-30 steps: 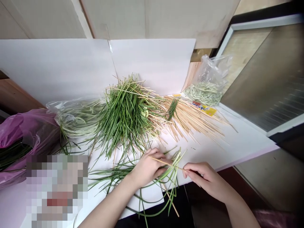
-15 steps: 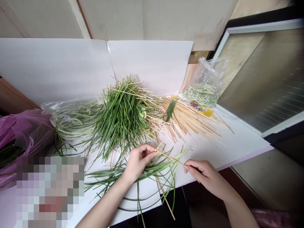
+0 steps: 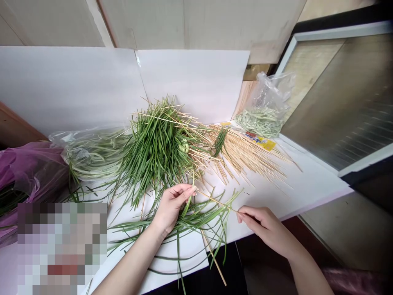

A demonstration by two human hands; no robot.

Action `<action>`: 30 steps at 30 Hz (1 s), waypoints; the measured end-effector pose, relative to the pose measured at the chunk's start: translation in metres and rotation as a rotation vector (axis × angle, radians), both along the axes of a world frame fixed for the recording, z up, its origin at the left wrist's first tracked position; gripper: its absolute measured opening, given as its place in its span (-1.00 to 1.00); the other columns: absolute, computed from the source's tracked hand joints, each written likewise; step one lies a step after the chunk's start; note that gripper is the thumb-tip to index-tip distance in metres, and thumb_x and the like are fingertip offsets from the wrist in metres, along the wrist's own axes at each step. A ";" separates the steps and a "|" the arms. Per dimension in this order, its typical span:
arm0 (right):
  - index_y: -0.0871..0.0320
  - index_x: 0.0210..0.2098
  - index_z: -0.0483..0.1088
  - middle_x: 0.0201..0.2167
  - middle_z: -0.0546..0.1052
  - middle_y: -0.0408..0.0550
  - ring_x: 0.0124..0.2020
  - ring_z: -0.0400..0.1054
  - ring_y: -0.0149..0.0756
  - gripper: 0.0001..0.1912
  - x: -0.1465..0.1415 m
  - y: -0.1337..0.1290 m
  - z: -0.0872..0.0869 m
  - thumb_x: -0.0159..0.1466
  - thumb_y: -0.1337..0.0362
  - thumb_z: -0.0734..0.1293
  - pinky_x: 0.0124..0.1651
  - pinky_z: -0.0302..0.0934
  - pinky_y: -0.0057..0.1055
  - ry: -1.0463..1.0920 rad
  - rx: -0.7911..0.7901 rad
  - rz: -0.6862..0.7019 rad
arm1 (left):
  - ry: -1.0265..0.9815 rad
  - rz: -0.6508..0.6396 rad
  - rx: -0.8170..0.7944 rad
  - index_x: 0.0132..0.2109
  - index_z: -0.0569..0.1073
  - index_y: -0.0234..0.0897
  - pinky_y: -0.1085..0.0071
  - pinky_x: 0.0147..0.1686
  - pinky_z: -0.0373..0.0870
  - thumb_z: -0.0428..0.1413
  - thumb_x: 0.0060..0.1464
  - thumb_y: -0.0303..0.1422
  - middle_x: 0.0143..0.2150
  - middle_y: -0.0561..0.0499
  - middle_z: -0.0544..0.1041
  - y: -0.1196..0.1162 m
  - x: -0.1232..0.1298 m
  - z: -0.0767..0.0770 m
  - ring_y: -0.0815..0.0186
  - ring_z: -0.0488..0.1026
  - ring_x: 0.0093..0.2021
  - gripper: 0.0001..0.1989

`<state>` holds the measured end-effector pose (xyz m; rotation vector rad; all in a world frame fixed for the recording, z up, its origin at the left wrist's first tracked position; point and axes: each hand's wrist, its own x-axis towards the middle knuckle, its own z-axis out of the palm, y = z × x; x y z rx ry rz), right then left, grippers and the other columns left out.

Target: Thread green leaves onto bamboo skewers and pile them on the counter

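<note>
My right hand (image 3: 265,229) is closed in a pinch on the lower end of a thin bamboo skewer (image 3: 216,201), which slants up to the left. My left hand (image 3: 173,205) pinches a green chive (image 3: 189,200) between thumb and fingers, at the skewer's upper end. The chive's pale end sticks up above the fingertips. Whether the skewer's tip pierces it I cannot tell. Loose chives (image 3: 202,219) lie spread on the white table under both hands, some hanging over its front edge. Another skewer (image 3: 215,258) juts out over that edge.
A tall heap of chives with skewers on top (image 3: 156,147) stands behind my hands. Many bare skewers (image 3: 248,157) lie fanned to its right, near a clear bag of pale green strips (image 3: 260,121). To the left are another clear bag (image 3: 95,155) and a purple bag (image 3: 37,168).
My left hand has shifted slightly left, off the skewer's upper end. The chive in its fingers now stands more upright. My right hand has stayed nearly still with its skewer.
</note>
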<state>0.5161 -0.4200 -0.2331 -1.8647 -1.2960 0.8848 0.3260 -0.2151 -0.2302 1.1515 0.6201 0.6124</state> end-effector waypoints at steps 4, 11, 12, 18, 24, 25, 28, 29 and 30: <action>0.10 -0.39 0.29 -0.55 0.05 -0.25 -0.50 -0.07 -0.35 -0.66 -0.002 0.001 -0.001 0.47 0.14 0.11 -0.41 -0.16 -0.39 -0.008 0.000 0.014 | 0.012 -0.009 0.024 -0.34 0.62 -0.33 0.54 -0.41 0.17 0.36 -0.04 -0.23 -0.47 0.05 0.50 0.000 0.001 -0.002 0.48 0.27 -0.46 -0.77; 0.11 -0.40 0.28 -0.56 0.04 -0.25 -0.50 -0.08 -0.36 -0.66 -0.006 0.003 0.001 0.47 0.15 0.12 -0.42 -0.16 -0.40 -0.013 0.015 0.009 | 0.022 -0.006 0.039 -0.39 0.60 -0.33 0.54 -0.44 0.15 0.35 -0.03 -0.23 -0.49 0.06 0.51 0.001 0.002 -0.002 0.50 0.23 -0.50 -0.77; 0.11 -0.40 0.28 -0.56 0.04 -0.25 -0.50 -0.08 -0.36 -0.67 -0.007 0.004 0.001 0.47 0.15 0.12 -0.42 -0.16 -0.40 -0.016 0.019 0.008 | 0.024 -0.007 0.038 -0.40 0.60 -0.33 0.54 -0.46 0.14 0.35 -0.03 -0.23 -0.50 0.06 0.50 0.001 0.002 -0.002 0.51 0.21 -0.51 -0.77; 0.11 -0.41 0.26 -0.56 0.07 -0.25 -0.51 -0.07 -0.37 -0.67 -0.011 0.005 0.001 0.46 0.16 0.13 -0.43 -0.16 -0.40 -0.030 0.038 0.000 | 0.035 0.002 0.032 -0.43 0.60 -0.33 0.56 -0.41 0.19 0.37 -0.06 -0.21 -0.49 0.06 0.53 0.000 0.001 -0.001 0.50 0.28 -0.49 -0.75; 0.12 -0.40 0.28 -0.54 0.10 -0.25 -0.51 -0.07 -0.38 -0.68 -0.013 0.006 0.001 0.46 0.17 0.13 -0.44 -0.17 -0.41 -0.021 0.062 -0.008 | 0.027 0.008 0.015 -0.40 0.62 -0.32 0.55 -0.30 0.28 0.38 -0.08 -0.23 -0.46 0.03 0.57 -0.003 0.001 -0.001 0.46 0.38 -0.42 -0.77; 0.12 -0.40 0.28 -0.54 0.11 -0.25 -0.51 -0.07 -0.38 -0.68 -0.014 0.006 0.002 0.46 0.17 0.13 -0.44 -0.17 -0.41 -0.019 0.066 -0.009 | 0.013 0.012 -0.002 -0.40 0.62 -0.32 0.56 -0.30 0.28 0.39 -0.09 -0.24 -0.46 0.03 0.57 -0.003 0.002 -0.001 0.46 0.39 -0.42 -0.78; 0.12 -0.40 0.29 -0.53 0.15 -0.24 -0.51 -0.05 -0.38 -0.68 -0.015 0.007 0.002 0.46 0.17 0.14 -0.44 -0.16 -0.41 -0.006 0.082 -0.014 | -0.060 0.023 -0.103 -0.39 0.61 -0.30 0.60 -0.33 0.28 0.40 -0.12 -0.28 -0.48 0.07 0.54 -0.005 0.002 0.001 0.50 0.37 -0.44 -0.80; 0.12 -0.39 0.30 -0.53 0.16 -0.23 -0.51 -0.04 -0.37 -0.68 -0.016 0.008 0.002 0.46 0.17 0.14 -0.44 -0.15 -0.41 -0.002 0.091 -0.016 | -0.082 0.024 -0.135 -0.39 0.60 -0.30 0.60 -0.36 0.28 0.41 -0.12 -0.29 -0.48 0.08 0.54 -0.005 0.003 0.002 0.51 0.36 -0.45 -0.80; 0.13 -0.39 0.31 -0.52 0.18 -0.22 -0.51 -0.02 -0.37 -0.68 -0.017 0.008 0.001 0.46 0.17 0.14 -0.44 -0.15 -0.41 -0.001 0.104 -0.019 | -0.095 0.025 -0.157 -0.41 0.59 -0.30 0.61 -0.38 0.27 0.41 -0.12 -0.29 -0.48 0.08 0.53 -0.005 0.003 0.002 0.51 0.35 -0.47 -0.80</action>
